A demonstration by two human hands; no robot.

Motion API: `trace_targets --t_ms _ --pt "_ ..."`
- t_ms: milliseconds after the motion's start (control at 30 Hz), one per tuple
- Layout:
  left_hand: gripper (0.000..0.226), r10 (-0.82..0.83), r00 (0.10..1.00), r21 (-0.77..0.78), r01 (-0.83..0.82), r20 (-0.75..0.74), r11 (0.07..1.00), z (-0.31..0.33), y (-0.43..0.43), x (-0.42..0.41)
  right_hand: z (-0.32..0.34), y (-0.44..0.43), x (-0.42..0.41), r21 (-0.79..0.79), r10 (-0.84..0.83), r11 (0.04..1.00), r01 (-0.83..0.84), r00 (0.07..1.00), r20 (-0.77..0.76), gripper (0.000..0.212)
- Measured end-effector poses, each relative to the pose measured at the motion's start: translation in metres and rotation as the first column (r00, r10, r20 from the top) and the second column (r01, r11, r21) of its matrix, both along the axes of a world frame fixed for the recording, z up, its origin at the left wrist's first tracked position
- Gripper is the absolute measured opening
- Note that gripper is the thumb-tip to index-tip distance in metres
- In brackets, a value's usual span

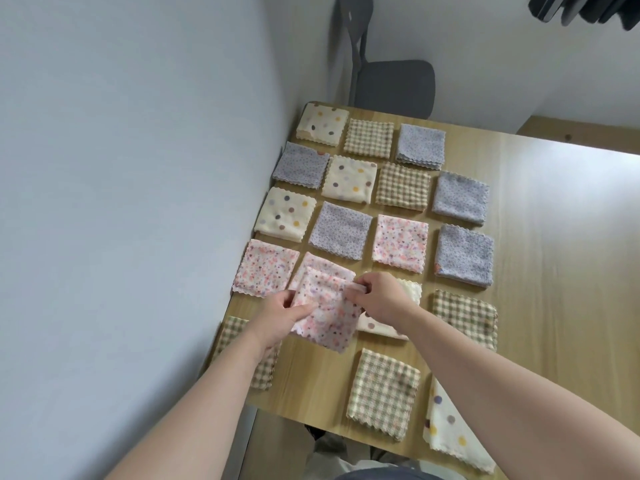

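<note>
A pink floral cloth (pixel 327 315) is held just above the wooden table (pixel 554 271), between both hands. My left hand (pixel 282 315) grips its left edge with the thumb on top. My right hand (pixel 379 296) pinches its upper right edge. Directly beneath lies another pink floral square (pixel 322 266), partly covered. A cream dotted cloth (pixel 408 289) is mostly hidden under my right hand.
Several folded squares lie in rows on the table: lilac (pixel 341 230), checked (pixel 382 393), cream dotted (pixel 349 178) and pink floral (pixel 400 242). A pale wall (pixel 138 202) runs along the table's left edge. A grey chair (pixel 394 86) stands at the far end.
</note>
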State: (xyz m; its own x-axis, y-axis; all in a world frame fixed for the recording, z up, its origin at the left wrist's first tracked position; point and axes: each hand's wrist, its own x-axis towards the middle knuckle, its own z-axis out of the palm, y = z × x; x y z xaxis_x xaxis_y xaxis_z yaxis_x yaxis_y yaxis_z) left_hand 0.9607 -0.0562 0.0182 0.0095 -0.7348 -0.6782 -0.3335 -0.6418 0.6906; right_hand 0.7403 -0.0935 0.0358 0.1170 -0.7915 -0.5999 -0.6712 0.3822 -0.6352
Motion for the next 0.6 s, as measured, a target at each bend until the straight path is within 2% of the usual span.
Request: trace_targets --t_ms 67,233,333,433,600 --pt "0.021 0.01 0.998 -0.016 -0.009 0.065 1.0 -0.003 -0.011 0.0 -0.008 -0.013 0.003 -0.024 0.046 0.999 -0.047 0.998 -0.031 0.02" --pt "0.034 -0.053 0.924 -0.118 0.106 0.379 0.987 -0.011 -0.035 -0.007 -0.03 -0.043 0.014 -0.014 0.106 0.994 -0.109 0.985 -0.132 0.036" --pt "0.032 -0.065 0.884 -0.13 0.14 0.462 0.982 -0.022 -0.042 -0.01 -0.042 -0.052 0.019 -0.024 0.18 0.981 -0.193 0.949 -0.26 0.037" --pt "0.032 -0.094 0.845 -0.133 0.191 0.526 0.973 -0.03 -0.044 -0.012 -0.051 -0.056 0.017 -0.062 0.277 0.943 -0.328 0.872 -0.403 0.032" --pt "0.051 -0.175 0.718 -0.085 0.311 0.674 0.947 -0.037 -0.042 -0.018 -0.059 -0.056 0.014 -0.091 0.318 0.906 -0.412 0.809 -0.494 0.039"
